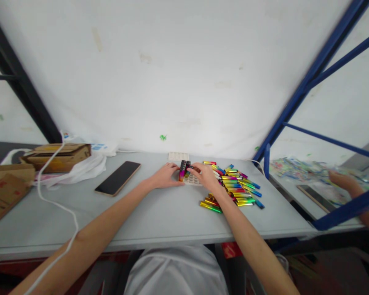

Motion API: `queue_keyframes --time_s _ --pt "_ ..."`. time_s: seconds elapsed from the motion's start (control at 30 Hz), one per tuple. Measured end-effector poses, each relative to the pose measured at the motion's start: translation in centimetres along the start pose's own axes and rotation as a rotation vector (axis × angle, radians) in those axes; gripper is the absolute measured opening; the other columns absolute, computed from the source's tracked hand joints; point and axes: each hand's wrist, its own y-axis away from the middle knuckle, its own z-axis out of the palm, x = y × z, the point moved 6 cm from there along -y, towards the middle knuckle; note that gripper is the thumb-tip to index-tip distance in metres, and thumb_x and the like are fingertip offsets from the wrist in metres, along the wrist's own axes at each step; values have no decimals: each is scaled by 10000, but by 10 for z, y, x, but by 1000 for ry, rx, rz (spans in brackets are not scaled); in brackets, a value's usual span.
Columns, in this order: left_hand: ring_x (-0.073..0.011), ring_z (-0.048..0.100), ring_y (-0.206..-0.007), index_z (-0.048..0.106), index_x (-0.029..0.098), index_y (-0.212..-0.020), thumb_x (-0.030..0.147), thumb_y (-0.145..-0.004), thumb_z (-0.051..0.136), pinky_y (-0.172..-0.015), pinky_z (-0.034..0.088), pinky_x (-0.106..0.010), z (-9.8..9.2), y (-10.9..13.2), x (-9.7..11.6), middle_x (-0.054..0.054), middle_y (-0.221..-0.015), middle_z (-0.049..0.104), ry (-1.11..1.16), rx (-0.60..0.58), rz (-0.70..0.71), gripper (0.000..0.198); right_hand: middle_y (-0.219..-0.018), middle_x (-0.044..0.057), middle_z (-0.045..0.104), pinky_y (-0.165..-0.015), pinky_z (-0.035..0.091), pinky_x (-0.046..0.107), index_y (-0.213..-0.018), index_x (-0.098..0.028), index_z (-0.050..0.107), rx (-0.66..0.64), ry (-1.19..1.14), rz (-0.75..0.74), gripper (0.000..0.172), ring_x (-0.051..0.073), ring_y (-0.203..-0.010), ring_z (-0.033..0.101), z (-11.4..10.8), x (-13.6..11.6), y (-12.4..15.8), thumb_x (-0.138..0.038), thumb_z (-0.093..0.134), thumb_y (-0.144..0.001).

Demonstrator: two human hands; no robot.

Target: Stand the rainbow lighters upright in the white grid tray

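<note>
Near the back middle of the desk, a white tray with round holes point(193, 179) lies between my two hands. A few shiny tubes with black tops point(182, 172) stand upright at its left, coloured from purple to orange. My left hand point(167, 176) curves around the left side of these tubes, thumb and fingers apart; whether it touches them is hard to tell. Above the tray, my right hand point(204, 175) has its fingertips pinched on a dark-ended shiny tube point(189, 169), mostly hidden by the fingers. A loose pile of metallic rainbow tubes point(233, 186) lies right of my right hand.
Another pale tray point(178, 156) lies against the wall. A phone point(118, 178) rests left of my hands. Cardboard boxes point(60, 157), a plastic bag point(89, 168) and a white cable point(57, 200) occupy the left. Right of the blue frame point(295, 98), another person's hand point(344, 180) shows above a second desk.
</note>
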Motion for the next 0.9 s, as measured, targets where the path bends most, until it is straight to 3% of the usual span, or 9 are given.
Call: queue_keyframes --time_s 0.23,0.33,0.43,0.53,0.7,0.77,0.9 --pt "-357 691 -1189 748 188 -1204 671 -814 826 -1093 551 -465 2 -1 -2 -160 -1259 749 -10 3 -5 625 -969 111 825 -785 460 290 -1090 -177 806 -46 225 50 378 227 -853 729 6 0 -3 -471 569 -1123" --pt "-359 686 -1191 741 174 -1203 683 -836 805 -1086 554 -469 3 -1 -1 -170 -1259 742 -34 -9 7 630 -899 125 827 -747 448 295 -960 -175 827 -88 346 138 439 234 -817 736 8 1 -3 -526 601 -1097" --pt "-367 681 -1198 737 161 -1215 672 -850 799 -1088 553 -483 1 -1 0 -182 -1263 739 -44 -13 12 631 -865 101 826 -743 453 289 -929 -179 831 -115 275 123 418 215 -792 727 -1 2 -2 -513 633 -1084" --pt "-374 681 -1201 735 155 -1245 650 -854 801 -1094 550 -500 1 -1 1 -191 -1262 739 -40 -23 10 634 -878 76 824 -755 476 284 -981 -172 827 -122 138 96 331 198 -783 713 -25 7 4 -423 639 -1087" --pt "-400 666 -1233 726 127 -1285 612 -869 789 -1104 528 -527 3 -2 1 -238 -1302 711 -24 -42 0 642 -963 72 825 -795 527 309 -1036 -195 828 -312 76 84 198 216 -842 735 -65 17 41 -333 686 -1032" --pt "-410 660 -1238 725 124 -1286 604 -864 791 -1103 524 -538 4 -2 1 -245 -1303 708 -16 -52 -4 643 -1023 85 822 -851 545 340 -1069 -198 824 -331 106 84 186 237 -901 743 -79 18 63 -321 693 -1019" --pt "-418 659 -1241 722 137 -1290 603 -852 796 -1102 521 -539 3 -3 1 -241 -1302 709 -3 -54 -10 644 -1187 100 803 -1027 523 405 -1121 -224 819 -432 182 88 177 293 -1138 723 -85 22 101 -276 744 -969"
